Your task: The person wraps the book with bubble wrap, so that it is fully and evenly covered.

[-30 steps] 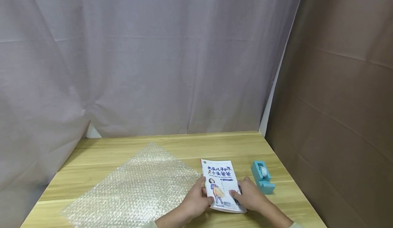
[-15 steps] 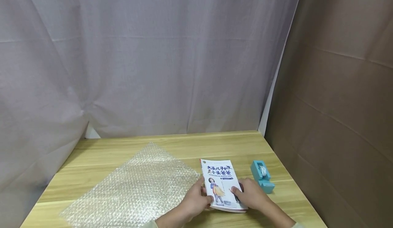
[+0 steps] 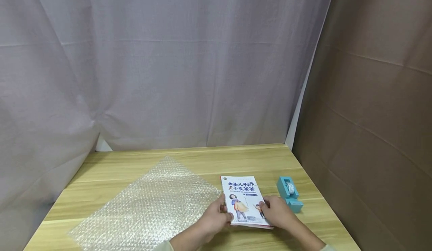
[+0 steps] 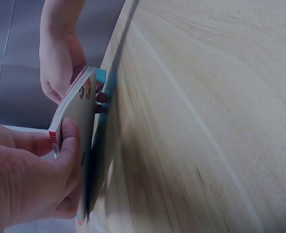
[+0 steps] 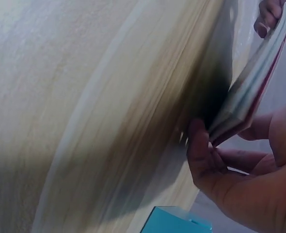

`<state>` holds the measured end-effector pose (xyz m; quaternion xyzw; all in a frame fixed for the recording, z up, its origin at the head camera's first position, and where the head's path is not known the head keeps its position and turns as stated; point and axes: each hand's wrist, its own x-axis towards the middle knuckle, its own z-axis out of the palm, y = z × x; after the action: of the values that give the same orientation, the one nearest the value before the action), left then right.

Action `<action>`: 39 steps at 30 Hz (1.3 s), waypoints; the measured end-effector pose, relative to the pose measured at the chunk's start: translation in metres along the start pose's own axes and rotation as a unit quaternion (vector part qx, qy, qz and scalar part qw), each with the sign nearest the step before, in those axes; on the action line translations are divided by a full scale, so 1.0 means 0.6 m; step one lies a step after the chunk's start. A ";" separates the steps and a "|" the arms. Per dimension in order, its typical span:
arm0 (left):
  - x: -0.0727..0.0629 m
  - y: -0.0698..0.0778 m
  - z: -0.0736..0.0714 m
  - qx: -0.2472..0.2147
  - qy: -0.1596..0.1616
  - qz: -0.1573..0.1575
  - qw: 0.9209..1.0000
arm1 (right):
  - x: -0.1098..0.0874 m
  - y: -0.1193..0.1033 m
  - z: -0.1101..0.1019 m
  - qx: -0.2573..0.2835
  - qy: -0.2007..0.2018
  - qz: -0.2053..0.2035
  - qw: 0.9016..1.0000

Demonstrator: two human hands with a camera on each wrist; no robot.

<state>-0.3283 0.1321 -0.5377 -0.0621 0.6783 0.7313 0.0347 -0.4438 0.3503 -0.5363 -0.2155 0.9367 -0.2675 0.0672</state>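
Both hands hold a white paperback book (image 3: 243, 203) with a blue Chinese title and drawn figures on its cover. My left hand (image 3: 215, 216) grips the book's left edge, thumb on the cover. On the opposite edge my right hand (image 3: 277, 211) pinches it, thumb above and fingers below. In the right wrist view, the page edges of the book (image 5: 252, 92) show, tilted and lifted off the table at the right hand's fingers. The left wrist view shows the spine end of the book (image 4: 53, 137) beside the left thumb.
A sheet of bubble wrap (image 3: 152, 206) lies flat on the wooden table (image 3: 256, 157), left of the book. Right of my right hand stands a teal tape dispenser (image 3: 289, 194) with a roll in it. Grey curtains (image 3: 168, 74) hang behind the table.
My right thumb has slid toward the book's right edge, uncovering more of the small figure on the cover. The book's near edge has shifted slightly; the bubble wrap and tape dispenser stay put.
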 end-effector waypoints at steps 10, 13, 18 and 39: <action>0.002 0.004 -0.007 -0.001 0.008 -0.007 1.000 | 0.008 0.001 -0.006 0.027 0.012 0.017 0.999; 0.003 0.003 -0.008 -0.005 0.006 -0.008 1.000 | 0.008 0.000 -0.006 0.029 0.006 0.026 0.999; 0.004 0.006 -0.011 0.027 -0.009 0.020 0.999 | 0.008 0.003 -0.005 0.051 0.005 0.017 0.999; 0.016 0.003 -0.057 0.127 -0.021 0.027 0.991 | 0.002 -0.004 -0.010 0.141 -0.003 0.031 0.990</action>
<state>-0.3365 0.0973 -0.5396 -0.0240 0.7663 0.6410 0.0369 -0.4454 0.3509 -0.5301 -0.1756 0.8957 -0.3940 0.1077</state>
